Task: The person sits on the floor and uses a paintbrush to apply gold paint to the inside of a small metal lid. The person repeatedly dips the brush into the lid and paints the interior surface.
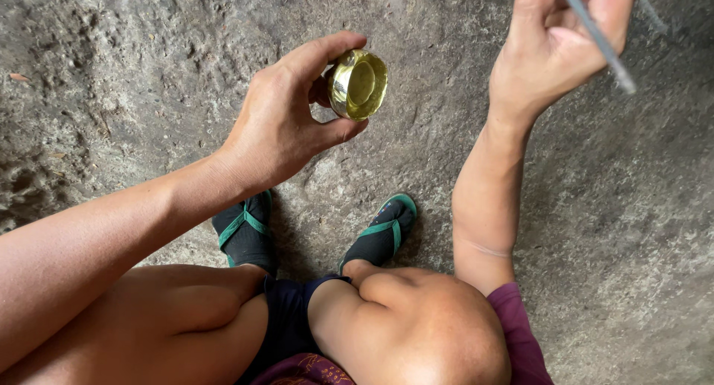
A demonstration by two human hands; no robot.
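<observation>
Far left: rough grey floor, pitted and cracked, a small dry leaf bit near the left edge; bare left forearm comes in from lower left across the frame; left hand raised over the floor, grip grasping a small shiny brass bowl between thumb below and fingertips on top; bowl is tilted on its side, open mouth facing the camera, held in the air well apart from the floor; thumb and fingers cover part of its left rim, rest of the rim clear.

Centre, below the hand: two feet in dark sandals with green straps, left sandal partly hidden behind the left wrist, right sandal just beside it; both flat on the floor; bare knees fill the bottom of the frame, dark shorts between them, a patterned maroon cloth edge at the bottom.

Right: right forearm rises from the right knee, maroon sleeve at the elbow; right hand at the top edge, grip clenched round a thin grey metal rod; rod slants down to the right, its lower end blurred, upper end cut off by the frame; rod and bowl well apart; grey floor carries on to the right edge.
</observation>
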